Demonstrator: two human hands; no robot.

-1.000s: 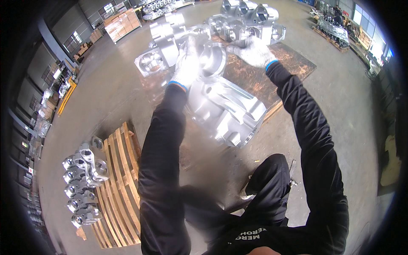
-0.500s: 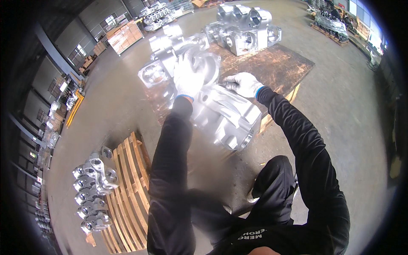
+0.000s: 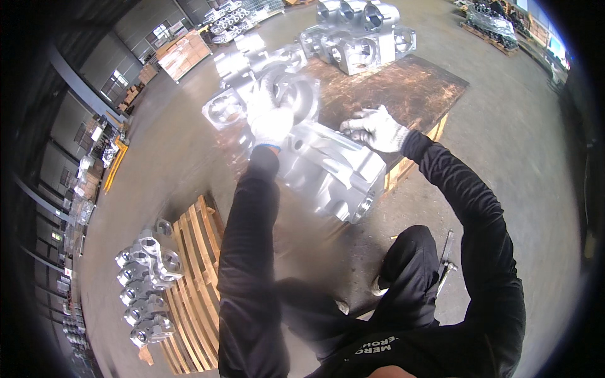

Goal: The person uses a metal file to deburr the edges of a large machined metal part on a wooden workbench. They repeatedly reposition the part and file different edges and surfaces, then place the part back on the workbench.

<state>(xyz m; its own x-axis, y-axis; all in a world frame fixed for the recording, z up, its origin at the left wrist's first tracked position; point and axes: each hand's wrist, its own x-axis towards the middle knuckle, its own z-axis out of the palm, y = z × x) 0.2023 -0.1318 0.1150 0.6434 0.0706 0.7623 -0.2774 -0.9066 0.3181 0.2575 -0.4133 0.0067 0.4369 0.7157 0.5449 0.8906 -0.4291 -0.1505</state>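
Observation:
A large silvery metal casting point(image 3: 337, 170) lies in front of me at the near edge of a brown-topped wooden stand, its round bore on the far side. My left hand point(image 3: 272, 123), in a white glove, rests on the casting beside the bore. Its fingers look stretched out, though glare washes them out. To the right of the casting, over the brown board point(image 3: 403, 94), is my right hand point(image 3: 378, 129), also gloved. Its fingers are curled in toward the thumb, and whatever lies between them is hidden.
More castings point(image 3: 356, 41) stand at the board's far end. On the floor at left, a slatted wooden pallet point(image 3: 195, 277) lies beside several smaller metal parts point(image 3: 148, 283). Long metal tools point(image 3: 446, 261) lie by my leg. Stacked cartons point(image 3: 183, 53) stand farther back.
My right hand has drawn back a little to the right, away from the casting's top edge. The left hand stays on the casting. My view has shifted slightly.

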